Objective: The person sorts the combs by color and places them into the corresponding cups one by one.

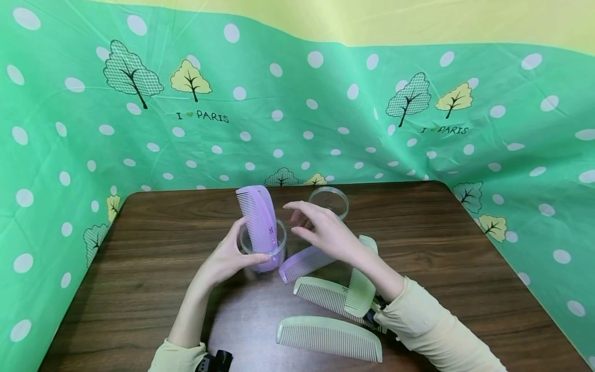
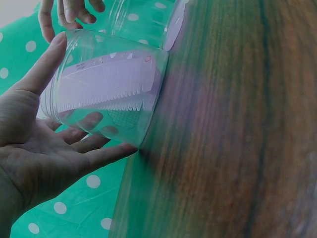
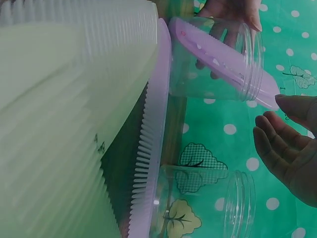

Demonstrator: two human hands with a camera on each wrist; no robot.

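Two overlapping purple combs (image 1: 261, 219) stand tilted in a clear plastic jar (image 2: 114, 119), their upper ends rising past its rim. My left hand (image 1: 228, 256) holds this jar from the left, thumb across the near side at the rim and the other fingers around the far side. To the right of the combs my right hand (image 1: 323, 227) hovers with fingers apart and slightly bent, nothing between them. In the right wrist view its thumb tip is right by the combs' upper end. Another purple comb (image 1: 304, 264) lies on the table below the right hand.
A second clear jar (image 1: 345, 200) stands behind the right hand. Green combs lie nearer: one at the front (image 1: 329, 338), one behind it (image 1: 321, 290), and one across that (image 1: 360, 292) beside the right forearm. A polka-dot cloth (image 1: 297, 103) hangs behind the wooden table (image 1: 162, 232).
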